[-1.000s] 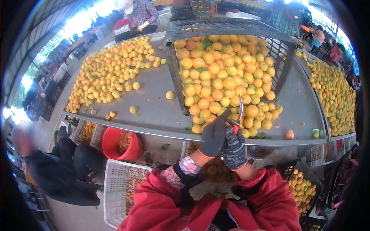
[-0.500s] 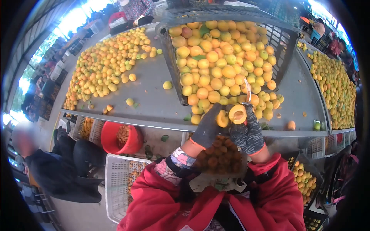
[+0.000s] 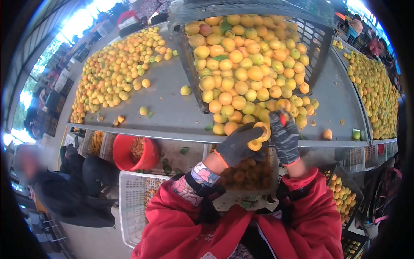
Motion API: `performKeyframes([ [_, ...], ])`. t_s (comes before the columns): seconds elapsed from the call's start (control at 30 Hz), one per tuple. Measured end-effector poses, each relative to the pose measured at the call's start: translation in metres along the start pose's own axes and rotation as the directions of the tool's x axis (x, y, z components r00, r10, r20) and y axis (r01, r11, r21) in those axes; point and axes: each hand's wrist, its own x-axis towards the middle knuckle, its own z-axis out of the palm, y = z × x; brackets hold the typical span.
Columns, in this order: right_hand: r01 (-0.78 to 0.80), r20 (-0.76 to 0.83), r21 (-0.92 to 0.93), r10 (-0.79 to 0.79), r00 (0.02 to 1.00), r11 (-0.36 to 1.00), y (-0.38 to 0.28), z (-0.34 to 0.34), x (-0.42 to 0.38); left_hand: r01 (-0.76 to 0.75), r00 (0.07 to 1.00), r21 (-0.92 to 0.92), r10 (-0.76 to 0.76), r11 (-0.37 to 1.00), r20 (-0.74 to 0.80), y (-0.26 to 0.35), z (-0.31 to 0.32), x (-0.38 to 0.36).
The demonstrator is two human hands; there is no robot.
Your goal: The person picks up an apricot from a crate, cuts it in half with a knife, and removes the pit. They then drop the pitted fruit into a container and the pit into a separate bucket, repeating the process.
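Observation:
Both of my hands wear dark gloves and are over the table's front edge. My left hand is closed round apricot halves, one above the other, with cut faces partly showing. Just right of it, my right hand is closed on a small red thing, which looks like a knife handle; its blade cannot be made out. Beyond the hands, a tipped dark crate spills whole apricots onto the grey metal table. Below my hands sits a crate of apricot halves, partly hidden.
More apricots lie on the table's left, others on the right table. Below the edge stand a red bucket and a white crate. A seated person is at left. A dark crate of fruit stands at right.
The opened apricot has moved down from between my hands into my left hand. My right hand has drawn slightly up and right, away from it, and the blade seen before no longer shows.

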Motion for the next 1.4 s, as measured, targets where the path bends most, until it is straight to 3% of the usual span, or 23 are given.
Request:
performKeyframes([
  [0.1,-0.068,-0.109,0.572,0.158,0.981,0.818,-0.029,-0.027,0.009,-0.138,0.99,0.242,0.142,0.96,0.002,-0.009,0.005,0.0],
  [0.17,-0.114,0.096,0.992,0.257,0.962,0.053,-0.053,-0.042,0.024,-0.216,0.975,0.438,0.217,0.873,0.047,-0.022,-0.004,0.005],
  [0.2,-0.102,0.053,0.99,0.401,0.914,0.102,-0.073,-0.041,0.027,-0.295,0.947,0.596,0.309,0.746,0.082,-0.029,-0.008,0.008],
  [0.27,-0.052,0.056,0.998,0.304,0.951,-0.02,-0.054,-0.034,0.027,-0.463,0.741,0.886,0.541,-0.016,0.397,-0.039,-0.011,0.009],
  [0.3,-0.031,0.051,0.996,0.253,0.966,-0.083,-0.047,-0.031,0.025,-0.473,0.778,0.873,0.52,0.12,0.351,-0.041,-0.007,0.008],
  [0.33,-0.039,0.052,0.998,0.303,0.951,-0.05,-0.052,-0.03,0.023,-0.47,0.814,0.846,0.494,0.252,0.306,-0.036,0.004,0.004],
  [0.4,0.114,-0.294,0.77,0.19,0.937,0.628,-0.038,-0.019,0.021,-0.512,0.804,0.797,0.506,0.321,0.313,-0.039,0.007,0.003],
  [0.5,0.127,-0.247,0.853,0.176,0.953,0.506,-0.027,-0.025,0.017,-0.542,0.777,0.777,0.545,0.321,0.317,-0.048,0.002,0.005],
  [0.53,0.2,-0.357,0.533,0.004,0.934,0.822,-0.019,-0.021,0.016,-0.458,0.843,0.771,0.49,0.442,0.22,-0.042,0.013,0.001],
  [0.6,0.317,-0.414,-0.007,-0.292,0.862,0.948,-0.011,-0.018,0.013,-0.339,0.899,0.777,0.426,0.531,0.102,-0.041,0.02,0.0],
  [0.67,0.42,-0.45,-0.23,-0.478,0.754,0.878,-0.028,-0.017,0.019,-0.321,0.885,0.823,0.457,0.468,0.086,-0.047,0.021,0.002],
  [0.77,0.114,-0.293,0.534,0.056,0.955,0.838,-0.018,-0.012,0.011,-0.341,0.863,0.83,0.497,0.441,0.09,-0.052,0.02,0.002],
  [0.83,-0.034,-0.054,0.954,0.283,0.958,0.298,-0.028,-0.013,0.016,-0.204,0.932,0.712,0.357,0.672,-0.07,-0.04,0.029,0.0],
  [0.87,-0.074,0.099,0.993,0.301,0.948,-0.093,-0.034,-0.015,0.02,-0.233,0.913,0.765,0.406,0.601,-0.041,-0.041,0.028,0.001],
  [0.9,-0.095,0.119,0.991,0.304,0.945,-0.093,-0.035,-0.015,0.021,-0.257,0.891,0.812,0.454,0.525,-0.012,-0.042,0.027,0.002],
  [0.93,-0.117,0.141,0.989,0.308,0.941,-0.093,-0.035,-0.015,0.022,-0.366,0.771,0.917,0.604,0.158,0.204,-0.058,0.014,0.005],
  [1.0,-0.145,0.177,0.981,0.296,0.939,-0.128,-0.039,-0.015,0.022,-0.395,0.62,0.888,0.644,-0.238,0.448,-0.069,0.001,0.006],
  [1.03,-0.151,0.191,0.975,0.278,0.941,-0.161,-0.043,-0.016,0.022,-0.396,0.618,0.887,0.645,-0.239,0.45,-0.068,0.0,0.006],
  [1.13,-0.171,0.19,0.977,0.161,0.968,-0.126,-0.04,-0.016,0.02,-0.41,0.829,0.838,0.53,0.359,0.179,-0.057,0.009,0.004],
  [1.2,-0.158,0.154,0.987,0.134,0.979,0.022,-0.04,-0.015,0.017,-0.37,0.879,0.793,0.46,0.484,0.13,-0.056,0.01,0.006],
  [1.27,-0.137,0.104,0.968,0.161,0.981,0.208,-0.045,-0.014,0.014,-0.4,0.799,0.9,0.548,0.174,0.249,-0.064,0.004,0.011],
  [1.33,-0.132,0.081,0.941,0.17,0.982,0.313,-0.048,-0.013,0.012,-0.395,0.841,0.87,0.497,0.294,0.214,-0.065,0.002,0.012],
  [1.4,-0.164,0.121,0.967,0.212,0.97,0.196,-0.051,-0.014,0.013,-0.407,0.858,0.831,0.472,0.379,0.205,-0.061,0.004,0.012],
])
